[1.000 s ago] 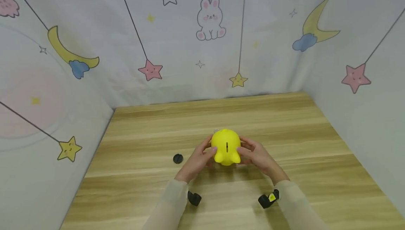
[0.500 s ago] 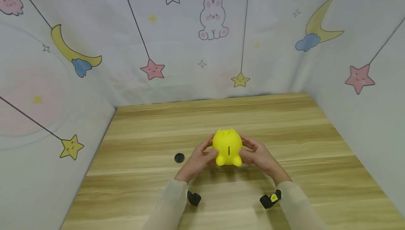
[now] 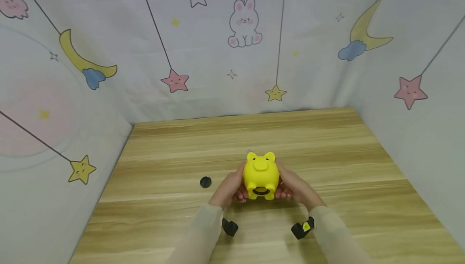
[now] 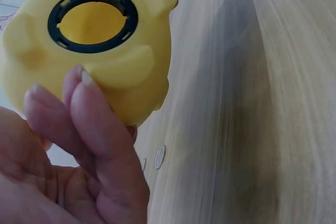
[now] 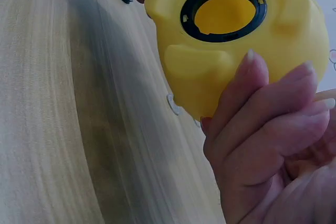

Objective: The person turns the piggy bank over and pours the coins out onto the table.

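Observation:
A yellow piggy bank (image 3: 260, 175) is gripped between my left hand (image 3: 231, 186) and my right hand (image 3: 295, 184), one on each side. It is tipped so that its snout and ears show from above and its belly faces my body. In both wrist views the black-rimmed round hole (image 4: 93, 20) in the belly is uncovered, and the yellow inside shows through. Fingers of both hands curl against the underside near the feet. Left of the hands, a black round plug (image 3: 205, 182) lies on the table. Coins (image 4: 160, 157) lie behind the piggy bank, mostly hidden by it.
The wood-grain table (image 3: 167, 147) is closed in by white cloth walls (image 3: 203, 54) printed with stars, moons and rabbits. A black wrist camera (image 3: 230, 227) sits below the left hand, and another wrist camera (image 3: 302, 228) below the right.
Both hands have rotated the piggy bank: earlier its coin slot faced up, now its snout is up and its belly hole faces my body. The hands have shifted slightly. The plug stays put.

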A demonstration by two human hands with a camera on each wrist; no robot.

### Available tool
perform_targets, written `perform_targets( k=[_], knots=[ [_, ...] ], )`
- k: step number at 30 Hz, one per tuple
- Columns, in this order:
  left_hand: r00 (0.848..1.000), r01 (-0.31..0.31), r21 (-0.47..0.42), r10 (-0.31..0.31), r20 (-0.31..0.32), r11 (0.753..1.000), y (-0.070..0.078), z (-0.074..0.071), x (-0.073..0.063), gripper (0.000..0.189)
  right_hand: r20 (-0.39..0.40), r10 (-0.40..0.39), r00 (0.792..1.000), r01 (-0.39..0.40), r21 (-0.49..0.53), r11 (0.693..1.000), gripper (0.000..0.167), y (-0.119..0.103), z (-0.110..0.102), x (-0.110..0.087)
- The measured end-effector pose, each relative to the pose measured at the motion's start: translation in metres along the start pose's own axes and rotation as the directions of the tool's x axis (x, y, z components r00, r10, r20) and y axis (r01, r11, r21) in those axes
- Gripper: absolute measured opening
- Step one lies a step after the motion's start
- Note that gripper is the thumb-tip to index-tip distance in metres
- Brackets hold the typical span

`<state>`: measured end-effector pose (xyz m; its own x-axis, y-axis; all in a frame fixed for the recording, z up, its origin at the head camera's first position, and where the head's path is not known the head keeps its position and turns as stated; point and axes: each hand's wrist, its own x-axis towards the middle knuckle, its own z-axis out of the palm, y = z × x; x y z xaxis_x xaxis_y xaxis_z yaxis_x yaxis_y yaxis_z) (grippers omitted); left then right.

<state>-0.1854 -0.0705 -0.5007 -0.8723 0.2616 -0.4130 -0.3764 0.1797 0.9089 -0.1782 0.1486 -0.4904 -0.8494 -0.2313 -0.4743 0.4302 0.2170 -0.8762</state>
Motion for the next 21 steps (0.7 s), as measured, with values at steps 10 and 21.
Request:
perform_targets(
  k=[10,21],
  knots=[
    [0.999,-0.046,-0.001,0.046,0.016,0.999,0.0,-0.007,0.002,0.066,-0.035,-0.022,0.999,0.022,0.023,0.999,0.07,-0.003,-0.003,0.002],
    [0.973,-0.202,-0.036,0.205,0.106,0.979,-0.003,-0.011,0.001,0.056,0.005,-0.226,0.974,0.224,0.105,0.969,0.071,0.006,-0.012,0.001]
  ],
)
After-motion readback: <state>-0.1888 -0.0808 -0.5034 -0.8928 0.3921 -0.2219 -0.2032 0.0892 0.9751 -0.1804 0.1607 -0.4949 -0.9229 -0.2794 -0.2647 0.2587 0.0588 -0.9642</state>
